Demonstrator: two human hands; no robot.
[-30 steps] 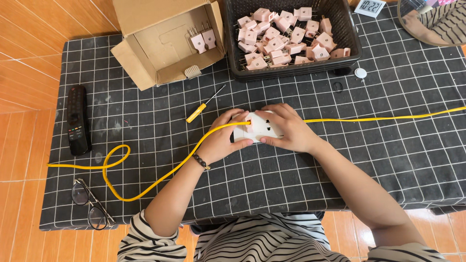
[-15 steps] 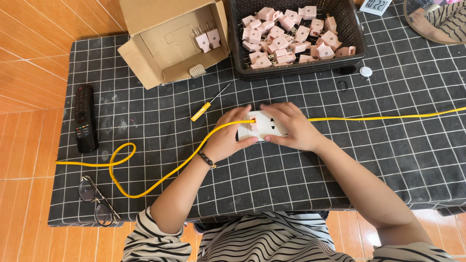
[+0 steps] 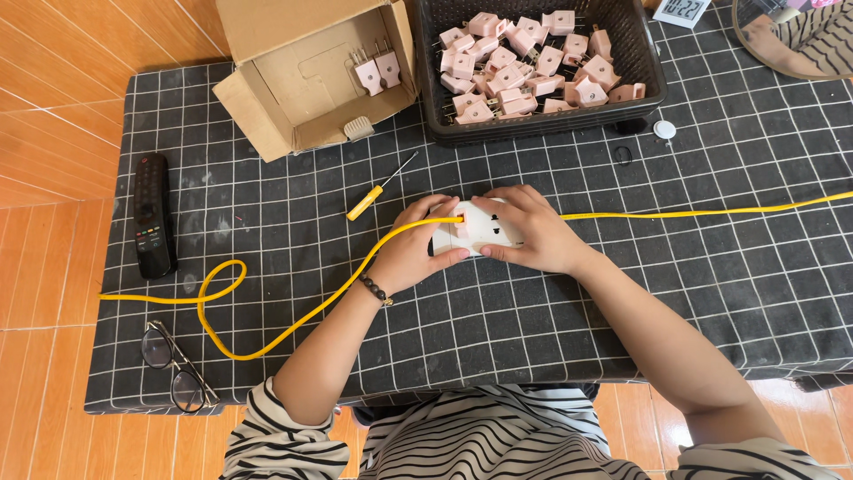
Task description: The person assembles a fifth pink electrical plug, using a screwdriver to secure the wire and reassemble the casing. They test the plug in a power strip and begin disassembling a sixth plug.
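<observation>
Hands: left (image 3: 410, 253) and right (image 3: 530, 233) clasped on socket (image 3: 484, 229).
Room: bare cloth (image 3: 729, 267) at 3 o'clock.
Box (image 3: 306, 76): brown, open, 11 o'clock.
Basket (image 3: 533, 124): black, 12 o'clock.

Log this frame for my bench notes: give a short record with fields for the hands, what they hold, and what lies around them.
left hand: grips the left end of the white socket block
right hand: presses on the block's right side
yellow cable: enters the block at the left, loops on the checked cloth
yellow screwdriver: lies apart, up and left of the hands
black basket: holds pink plugs
cardboard box: open, a few plugs inside
remote, glasses: at the left edge
</observation>
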